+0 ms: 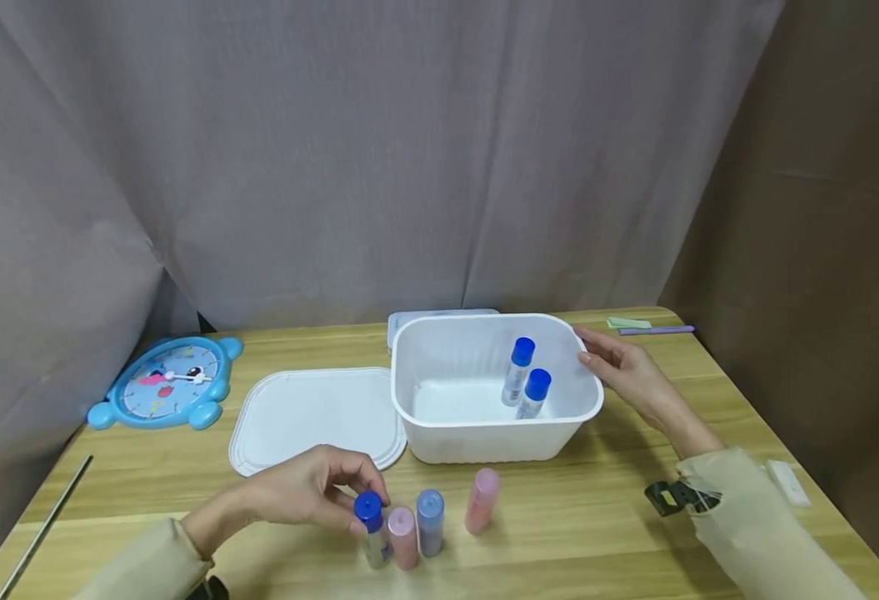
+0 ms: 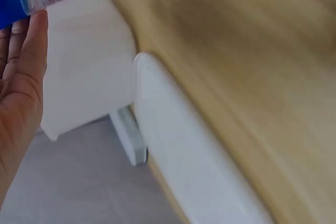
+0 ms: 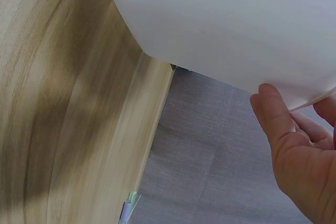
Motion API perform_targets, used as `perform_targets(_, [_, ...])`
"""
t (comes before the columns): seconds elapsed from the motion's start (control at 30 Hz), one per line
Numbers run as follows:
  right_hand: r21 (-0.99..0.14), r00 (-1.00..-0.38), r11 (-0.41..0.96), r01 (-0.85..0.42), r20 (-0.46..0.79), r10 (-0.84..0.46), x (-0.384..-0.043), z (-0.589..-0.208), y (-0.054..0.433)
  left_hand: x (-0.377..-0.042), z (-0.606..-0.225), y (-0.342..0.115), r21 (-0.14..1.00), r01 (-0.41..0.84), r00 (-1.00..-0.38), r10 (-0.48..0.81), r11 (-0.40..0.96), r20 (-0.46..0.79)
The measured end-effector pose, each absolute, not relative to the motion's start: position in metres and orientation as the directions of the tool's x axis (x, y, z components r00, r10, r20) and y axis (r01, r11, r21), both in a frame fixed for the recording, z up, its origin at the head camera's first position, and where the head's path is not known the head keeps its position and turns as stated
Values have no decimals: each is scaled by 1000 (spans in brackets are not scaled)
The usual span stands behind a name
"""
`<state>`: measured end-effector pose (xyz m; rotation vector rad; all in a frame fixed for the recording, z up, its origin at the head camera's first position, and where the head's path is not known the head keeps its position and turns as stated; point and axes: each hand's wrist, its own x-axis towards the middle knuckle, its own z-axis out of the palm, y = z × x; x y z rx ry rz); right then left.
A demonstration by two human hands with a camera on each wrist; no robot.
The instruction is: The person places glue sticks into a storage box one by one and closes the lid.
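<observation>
My left hand [image 1: 312, 487] pinches a clear glue stick with a dark blue cap [image 1: 369, 510], its tube upright at the table's front. Close beside it stand a pink glue stick [image 1: 403, 540] and a light blue one [image 1: 431, 525]. Another pink glue stick [image 1: 482, 502] stands apart, in front of the white bin [image 1: 491, 442]. Inside that bin are two blue-capped glue sticks, one farther back [image 1: 517, 371] and one nearer [image 1: 534, 393]. With thumb and fingers my right hand [image 1: 634, 379] grips the bin's right rim. The left wrist view shows the held stick only in part.
A white lid [image 1: 319, 421] lies left of the bin, and a blue animal-shaped clock [image 1: 169, 382] farther left. A metal rod [image 1: 45, 525] lies at the left edge. A purple pen [image 1: 656, 330], green slips [image 1: 629, 322] and a white block [image 1: 788, 483] are on the right.
</observation>
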<state>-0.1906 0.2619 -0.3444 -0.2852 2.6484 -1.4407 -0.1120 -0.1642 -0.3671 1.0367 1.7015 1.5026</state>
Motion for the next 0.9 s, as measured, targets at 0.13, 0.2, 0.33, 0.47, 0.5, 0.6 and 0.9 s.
perform_targets(0.13, [-834, -976, 540, -114, -7, -218, -191, -344, 263, -122, -346, -169, 975, 221, -531, 842, 33, 92])
perform_targets(0.2, [-829, -976, 546, -117, -4, -217, -191, -343, 263, -129, -328, -170, 967, 252, -562, 818, 27, 124])
perform_targets(0.33, [-827, -978, 550, -118, 0, -211, -190, -342, 265, -149, -289, -163, 948, 311, -676, 717, 70, 169])
perform_targets(0.47, [-834, -978, 539, -114, -2, -210, -190, -343, 266, -171, -261, -142, 934, 328, -803, 563, 141, 197])
perform_targets(0.5, [-835, -978, 537, -115, -1, -211, -190, -343, 266, -177, -259, -134, 935, 322, -825, 529, 147, 201])
perform_targets(0.6, [-840, -977, 530, -119, 3, -214, -191, -346, 266, -195, -262, -106, 942, 299, -866, 457, 150, 202])
perform_targets(0.9, [-855, -971, 497, -149, 31, -237, -190, -346, 263, -232, -322, -37, 949, 226, -899, 421, 221, 116])
